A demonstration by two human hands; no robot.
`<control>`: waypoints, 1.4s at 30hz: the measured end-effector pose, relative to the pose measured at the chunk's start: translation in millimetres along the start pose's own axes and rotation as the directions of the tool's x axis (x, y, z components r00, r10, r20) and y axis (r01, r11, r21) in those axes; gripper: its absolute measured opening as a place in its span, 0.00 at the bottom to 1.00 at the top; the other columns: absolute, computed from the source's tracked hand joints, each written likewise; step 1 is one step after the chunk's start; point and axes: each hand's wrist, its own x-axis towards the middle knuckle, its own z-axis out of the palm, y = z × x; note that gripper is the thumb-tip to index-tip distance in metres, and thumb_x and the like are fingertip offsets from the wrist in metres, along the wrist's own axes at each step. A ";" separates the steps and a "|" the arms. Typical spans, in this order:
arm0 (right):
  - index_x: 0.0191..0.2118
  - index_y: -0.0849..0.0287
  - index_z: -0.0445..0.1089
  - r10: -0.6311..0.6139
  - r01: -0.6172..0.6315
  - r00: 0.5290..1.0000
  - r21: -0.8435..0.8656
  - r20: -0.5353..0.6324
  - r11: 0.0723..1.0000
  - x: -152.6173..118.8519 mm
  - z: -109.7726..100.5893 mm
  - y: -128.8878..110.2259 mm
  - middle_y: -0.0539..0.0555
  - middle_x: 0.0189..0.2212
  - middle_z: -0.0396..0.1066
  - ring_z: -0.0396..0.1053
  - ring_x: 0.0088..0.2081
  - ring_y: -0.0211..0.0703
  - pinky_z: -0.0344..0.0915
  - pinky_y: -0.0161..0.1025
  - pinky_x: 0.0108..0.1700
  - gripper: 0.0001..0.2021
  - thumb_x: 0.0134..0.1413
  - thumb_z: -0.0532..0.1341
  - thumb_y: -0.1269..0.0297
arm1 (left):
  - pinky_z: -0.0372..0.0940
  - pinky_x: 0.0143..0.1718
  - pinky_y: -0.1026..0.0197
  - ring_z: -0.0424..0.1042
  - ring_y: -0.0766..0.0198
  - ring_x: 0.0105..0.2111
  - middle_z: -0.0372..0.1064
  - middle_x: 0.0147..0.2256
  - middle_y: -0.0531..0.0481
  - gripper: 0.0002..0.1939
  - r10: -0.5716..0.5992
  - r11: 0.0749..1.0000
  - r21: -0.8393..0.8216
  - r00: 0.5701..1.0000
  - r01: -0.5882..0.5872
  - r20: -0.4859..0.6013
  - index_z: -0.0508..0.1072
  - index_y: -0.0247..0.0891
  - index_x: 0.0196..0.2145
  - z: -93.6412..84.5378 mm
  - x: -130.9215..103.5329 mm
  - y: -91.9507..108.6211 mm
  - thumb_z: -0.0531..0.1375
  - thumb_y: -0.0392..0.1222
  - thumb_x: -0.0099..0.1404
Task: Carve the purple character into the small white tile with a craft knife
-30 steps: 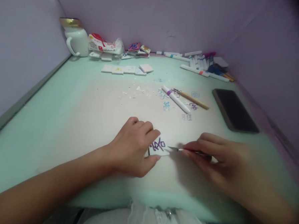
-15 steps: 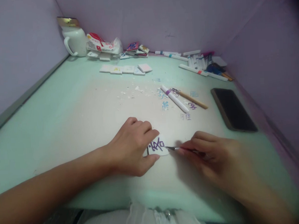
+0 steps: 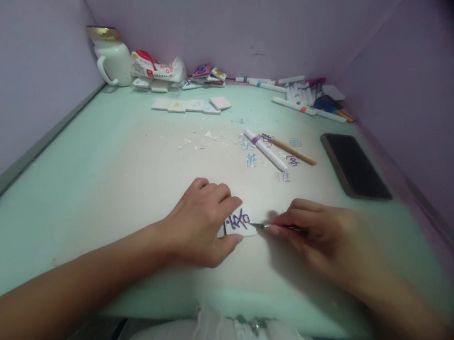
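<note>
Low in the middle of the table lies a small white tile [image 3: 247,231] with a purple character drawn on it. My left hand [image 3: 207,224] grips the tile by its edges between thumb and fingers and covers its left part. In my right hand [image 3: 316,231] is a slim metal craft knife [image 3: 266,226], held like a pen. Its pointed tip touches the tile close to the right side of the purple character. The rest of its handle is mostly hidden by my fingers.
Beyond my hands lie a purple-banded marker [image 3: 266,150], a wooden stick [image 3: 294,151] and white shavings [image 3: 210,135]. A phone [image 3: 354,166] is at the right. White tiles [image 3: 195,105], several markers [image 3: 292,105], a tissue pack [image 3: 155,69] and a mug [image 3: 117,61] line the back.
The knife tip has shifted very slightly to the left along with my right hand. My left hand and the tile stay in place.
</note>
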 end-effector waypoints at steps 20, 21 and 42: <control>0.28 0.55 0.76 -0.066 0.055 0.996 -0.181 -0.056 0.982 0.7 4.0 -8.1 0.49 0.20 0.67 0.63 0.17 0.36 0.45 0.37 0.20 0.13 0.59 0.56 0.61 | 0.56 0.43 0.49 0.68 0.54 0.35 0.68 0.35 0.42 0.17 0.023 0.999 -0.026 0.999 -0.024 -0.040 0.72 0.34 0.42 2.2 -0.2 -2.7 0.57 0.47 0.58; 0.27 0.55 0.76 -0.086 0.071 0.995 -0.227 -0.058 0.971 1.0 3.6 -9.5 0.49 0.19 0.67 0.63 0.17 0.36 0.44 0.37 0.20 0.14 0.59 0.56 0.61 | 0.56 0.43 0.49 0.68 0.54 0.35 0.68 0.35 0.42 0.17 0.025 0.999 -0.028 0.999 -0.026 -0.038 0.72 0.34 0.42 2.2 -0.1 -2.7 0.57 0.47 0.59; 0.24 0.56 0.72 -0.049 0.074 0.983 -0.141 0.177 0.987 16.8 -5.0 -4.3 0.48 0.21 0.67 0.60 0.19 0.34 0.43 0.37 0.24 0.10 0.55 0.58 0.65 | 0.57 0.43 0.49 0.69 0.54 0.36 0.70 0.36 0.42 0.18 0.045 0.998 -0.033 0.998 -0.046 -0.043 0.72 0.32 0.42 2.5 0.4 -3.7 0.58 0.47 0.59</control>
